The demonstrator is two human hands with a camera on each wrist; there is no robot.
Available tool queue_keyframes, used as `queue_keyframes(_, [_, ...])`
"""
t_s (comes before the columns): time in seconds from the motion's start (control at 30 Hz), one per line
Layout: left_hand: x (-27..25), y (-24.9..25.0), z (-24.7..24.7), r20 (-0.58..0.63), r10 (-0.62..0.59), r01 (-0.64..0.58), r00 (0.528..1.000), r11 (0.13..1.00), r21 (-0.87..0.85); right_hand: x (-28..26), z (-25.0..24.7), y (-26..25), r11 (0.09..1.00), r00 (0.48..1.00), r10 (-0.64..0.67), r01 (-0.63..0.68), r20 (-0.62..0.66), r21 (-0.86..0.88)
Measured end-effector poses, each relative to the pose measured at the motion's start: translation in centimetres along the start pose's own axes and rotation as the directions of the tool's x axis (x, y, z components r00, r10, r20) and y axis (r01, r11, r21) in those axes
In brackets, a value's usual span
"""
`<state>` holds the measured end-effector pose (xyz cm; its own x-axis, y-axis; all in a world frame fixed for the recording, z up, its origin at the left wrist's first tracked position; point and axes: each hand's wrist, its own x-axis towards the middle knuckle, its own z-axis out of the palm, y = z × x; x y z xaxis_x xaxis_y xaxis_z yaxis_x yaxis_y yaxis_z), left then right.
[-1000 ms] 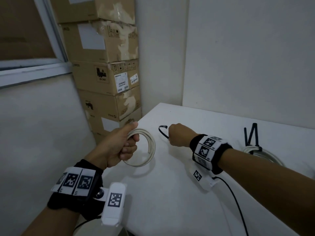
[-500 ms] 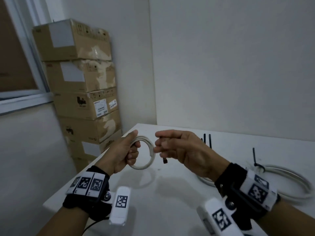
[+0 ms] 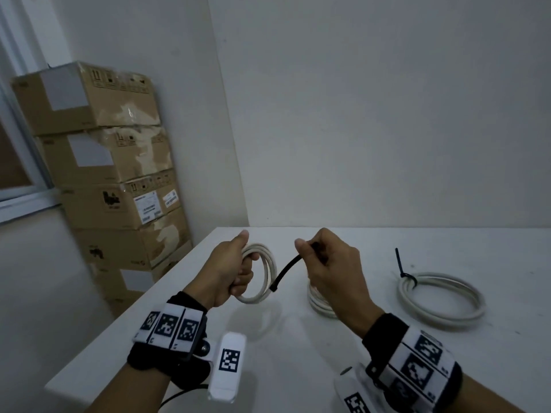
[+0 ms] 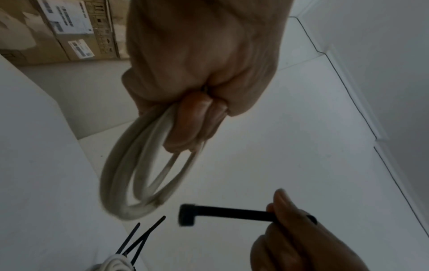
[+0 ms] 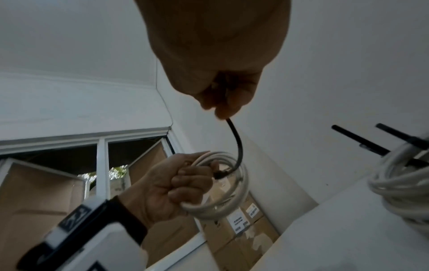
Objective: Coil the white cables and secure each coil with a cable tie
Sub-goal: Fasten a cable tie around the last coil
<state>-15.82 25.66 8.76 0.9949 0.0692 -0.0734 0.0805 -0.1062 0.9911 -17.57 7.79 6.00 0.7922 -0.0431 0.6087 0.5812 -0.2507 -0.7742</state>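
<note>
Our left hand (image 3: pixel 229 269) had its fingers curled tight around a small white cable coil (image 3: pixel 262 275), holding it up above the table (image 3: pixel 286 347). Our right hand (image 3: pixel 331 263) pinched a black cable tie (image 3: pixel 286 271) between thumb and fingers. The tie curved down toward the coil, and its blocky head hung just beside the loops. In the left wrist view the head sat near the bottom of the coil, but we could not tell if it touched.

We think the coil was light and springy. The loops would want to pop open, so it seemed best to grip where all the loops bunch together. The tie looked thin, bendy and a bit slippery. Holding it near the tail end would leave the head free to go around the loops.

On the table to the right lay a bigger tied coil (image 3: pixel 441 296) with a black tie already on it. Another coil (image 3: pixel 320 305) was mostly hidden behind our right hand. Spare ties (image 4: pixel 139 238) showed at the bottom of the left wrist view, cut off by the edge. The tail of our tie was hidden inside our fingers. Brown boxes (image 3: pixel 101 180) were stacked by the wall.
</note>
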Motion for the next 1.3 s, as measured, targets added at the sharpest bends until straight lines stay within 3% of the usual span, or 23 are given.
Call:
queue_keyframes(0.1, [-0.2,0.1,0.6,0.063,-0.021,0.016,0.998,0.997,0.079,0.9,-0.8,0.6,0.987,0.999,-0.028,0.034,0.041,-0.159])
queue_keyframes(0.2, [0.0,0.2,1.1,0.081,-0.04,0.031,0.996,0.994,0.109,2.0,-1.0,0.7,0.979,0.971,0.175,-0.19,0.164,0.075])
queue_keyframes(0.27, [0.1,0.3,1.5,0.08,-0.048,0.038,0.996,0.993,0.116,2.3,-0.7,0.8,0.963,0.942,0.22,-0.251,0.253,0.094])
queue_keyframes(0.37, [0.0,0.4,1.9,0.093,-0.047,0.034,0.995,0.991,0.132,2.8,-0.2,1.5,0.984,0.884,0.138,-0.069,0.447,-0.167])
queue_keyframes(0.47, [-0.2,0.3,2.2,0.1,-0.052,0.038,0.994,0.99,0.139,3.4,-0.1,1.9,0.914,0.752,0.179,0.112,0.634,-0.391])
queue_keyframes(0.53, [-0.3,0.1,2.2,0.097,-0.068,0.056,0.993,0.99,0.128,3.8,0.1,1.9,0.845,0.714,0.193,0.228,0.673,-0.484])
queue_keyframes(0.67, [-0.3,-0.2,2.3,0.057,-0.049,0.046,0.997,0.997,0.058,4.1,0.3,2.1,0.846,0.719,0.188,0.227,0.669,-0.482])
queue_keyframes(0.87, [-1.1,-1.2,2.0,0.103,0.11,-0.115,0.989,0.992,0.044,4.5,0.2,3.1,0.882,0.744,0.22,0.124,0.631,-0.454])
queue_keyframes(1.07, [-1.4,-2.0,1.7,0.181,0.024,-0.009,0.983,0.996,-0.084,4.6,0.2,3.4,0.862,0.717,0.258,0.132,0.648,-0.489])
queue_keyframes(1.2, [-1.2,-2.6,2.1,0.154,-0.013,0.039,0.988,0.985,-0.168,4.6,0.1,3.4,0.846,0.698,0.302,0.117,0.649,-0.52])
queue_keyframes(1.3, [-1.0,-3.1,2.1,0.116,-0.013,0.036,0.993,0.979,-0.202,5.0,-0.9,3.5,0.875,0.774,0.322,-0.024,0.545,-0.484])
